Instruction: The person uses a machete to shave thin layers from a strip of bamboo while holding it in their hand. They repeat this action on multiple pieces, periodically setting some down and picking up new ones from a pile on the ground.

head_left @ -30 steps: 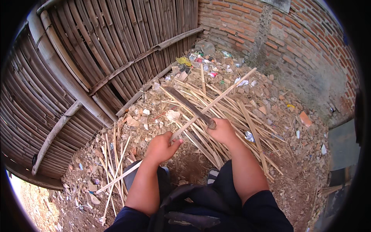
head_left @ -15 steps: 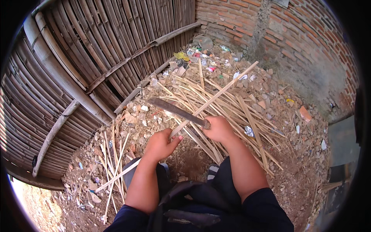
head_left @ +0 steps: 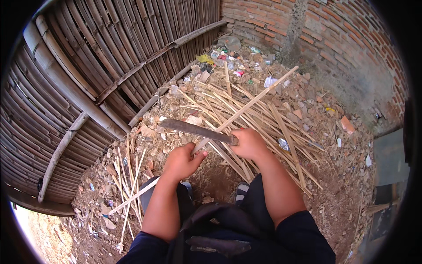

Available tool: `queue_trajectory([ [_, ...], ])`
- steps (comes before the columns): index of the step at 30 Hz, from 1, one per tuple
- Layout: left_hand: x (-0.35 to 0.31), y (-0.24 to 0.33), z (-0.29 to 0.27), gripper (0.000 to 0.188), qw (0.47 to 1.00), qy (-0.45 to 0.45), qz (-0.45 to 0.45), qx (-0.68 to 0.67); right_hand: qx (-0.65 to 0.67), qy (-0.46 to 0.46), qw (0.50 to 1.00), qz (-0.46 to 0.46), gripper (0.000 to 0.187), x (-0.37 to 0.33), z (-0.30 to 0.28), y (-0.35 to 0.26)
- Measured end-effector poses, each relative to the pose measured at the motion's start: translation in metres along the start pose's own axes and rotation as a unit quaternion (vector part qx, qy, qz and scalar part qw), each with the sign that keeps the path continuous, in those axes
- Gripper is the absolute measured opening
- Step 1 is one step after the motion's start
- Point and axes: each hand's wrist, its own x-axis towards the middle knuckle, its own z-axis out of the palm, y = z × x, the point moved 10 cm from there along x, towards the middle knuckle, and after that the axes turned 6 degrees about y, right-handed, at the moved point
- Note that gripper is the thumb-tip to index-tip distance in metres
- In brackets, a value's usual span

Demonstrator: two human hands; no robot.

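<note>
Left hand: The left hand [head_left: 182, 162] is clamped on a pale wooden strip [head_left: 265, 92], thumb toward me on the near side, fingers curled around it.
Right hand: The right hand [head_left: 247, 143] is wrapped tight around the handle of a long, dark machete [head_left: 193, 128], close beside the left one.
Machete: It lies nearly level, tip pointing left, and crosses over the strip just beyond the left fist; whether the edge bites in, I can't tell.
Held strip: It runs aslant, its far end up over the big heap, while its near part passes under the left forearm, across the left leg, toward some loose sticks.
Big heap: A spread of split strips [head_left: 263, 123] lies beyond the hands and to their right, crisscrossed on the stony ground [head_left: 334, 176].
Small bundle: A few thin sticks [head_left: 127, 176] lean and cross to the left of the left leg.
Litter: A yellow plastic scrap [head_left: 204, 59] sits in the far corner among other rubbish; a crumpled silvery scrap [head_left: 283, 144] rests among the strips right of the right hand.
Walls: A bamboo wall [head_left: 110, 44] closes the left side, a worn brick wall [head_left: 347, 57] the far right.
Feet: A striped sandal [head_left: 241, 191] shows beside the right leg.
</note>
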Motion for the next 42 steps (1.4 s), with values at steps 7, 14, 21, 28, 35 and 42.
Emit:
queue_trajectory([
  [7,0.0,0.003,-0.003,0.048,1.0,0.001,0.003,-0.004,0.117,0.098,0.982,0.109,0.029,0.016,-0.03,0.071],
  [14,0.001,-0.004,0.002,0.048,1.0,-0.002,-0.007,-0.001,-0.014,-0.012,1.0,-0.018,0.019,-0.007,0.002,-0.004],
  [21,-0.001,0.004,-0.006,0.049,1.0,-0.005,-0.012,0.007,0.071,0.08,0.989,0.098,0.024,0.015,-0.031,0.064],
  [28,0.003,-0.007,-0.001,0.049,1.0,0.024,-0.013,0.0,0.074,0.135,0.983,0.105,0.036,0.004,-0.037,0.06],
  [35,0.005,-0.018,-0.009,0.049,0.998,0.035,-0.053,0.011,0.045,0.142,0.989,0.024,0.036,0.008,-0.034,0.033],
  [42,0.004,-0.015,-0.012,0.051,0.998,0.028,-0.065,0.005,-0.073,0.164,0.984,-0.001,0.03,0.002,-0.048,0.018],
])
